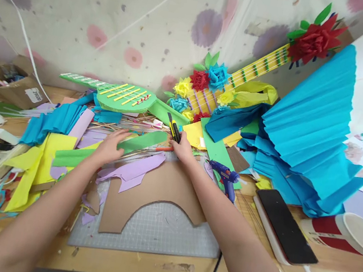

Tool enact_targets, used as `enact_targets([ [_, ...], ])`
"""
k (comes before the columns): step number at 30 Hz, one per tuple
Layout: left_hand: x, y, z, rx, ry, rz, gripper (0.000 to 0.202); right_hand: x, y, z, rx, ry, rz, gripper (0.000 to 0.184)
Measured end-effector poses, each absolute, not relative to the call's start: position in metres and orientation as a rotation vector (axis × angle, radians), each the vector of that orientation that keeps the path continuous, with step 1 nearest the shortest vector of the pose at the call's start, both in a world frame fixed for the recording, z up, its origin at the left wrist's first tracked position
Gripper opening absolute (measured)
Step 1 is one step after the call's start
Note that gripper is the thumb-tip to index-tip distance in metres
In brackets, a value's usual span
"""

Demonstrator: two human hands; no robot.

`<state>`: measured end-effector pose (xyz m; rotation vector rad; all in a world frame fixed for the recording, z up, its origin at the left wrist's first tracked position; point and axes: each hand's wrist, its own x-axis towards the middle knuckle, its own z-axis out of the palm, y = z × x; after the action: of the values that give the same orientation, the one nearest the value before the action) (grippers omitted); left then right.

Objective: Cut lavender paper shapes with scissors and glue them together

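My left hand (pixel 110 143) lies with fingers spread on a long green paper strip (pixel 142 142), pressing it down. My right hand (pixel 182 148) is closed on a yellow and black utility knife (pixel 173 128) at the strip's right end. A brown cardboard sheet (pixel 159 188) with an arch cut out of it lies just in front of both hands, on a grey cutting mat (pixel 158 234). Purple paper scraps (pixel 134 170) lie under my left wrist.
A green paper guitar (pixel 125 96) and a yellow one with paper flowers (pixel 210 89) stand at the back. Blue pleated paper (pixel 311 130) fills the right. A blue glue gun (pixel 226 178), a black phone (pixel 286 225), a cup (pixel 359 235) and a cardboard box (pixel 13 80) are around.
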<state>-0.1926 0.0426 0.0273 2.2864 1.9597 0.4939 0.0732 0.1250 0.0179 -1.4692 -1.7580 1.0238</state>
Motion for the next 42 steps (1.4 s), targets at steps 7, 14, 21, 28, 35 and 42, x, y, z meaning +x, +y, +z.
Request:
enact_targets([
  [7, -0.249, 0.043, 0.020, 2.216, 2.105, 0.127, 0.046, 0.079, 0.125, 0.013, -1.391, -1.917, 0.941, 0.031],
  [14, -0.248, 0.058, 0.028, 2.096, 2.484, 0.367, 0.041, 0.080, 0.116, 0.017, -1.335, -2.233, 0.764, 0.042],
  [21, -0.207, 0.046, 0.044, 2.509, 1.797, 0.295, 0.038, 0.061, 0.118, 0.019, -1.404, -2.352, 0.516, 0.039],
  [28, -0.193, 0.052, 0.006, 2.379, 1.977, 0.126, 0.045, 0.058, 0.126, 0.020, -1.530, -2.128, 0.383, 0.036],
  [35, -0.163, 0.066, 0.019, 2.271, 2.299, 0.353, 0.034, 0.081, 0.098, 0.026, -1.536, -2.020, 0.647, 0.042],
  [42, -0.087, 0.028, 0.033, 2.463, 1.567, 0.436, 0.050, 0.106, 0.084, 0.022, -1.586, -1.928, 0.653, 0.042],
])
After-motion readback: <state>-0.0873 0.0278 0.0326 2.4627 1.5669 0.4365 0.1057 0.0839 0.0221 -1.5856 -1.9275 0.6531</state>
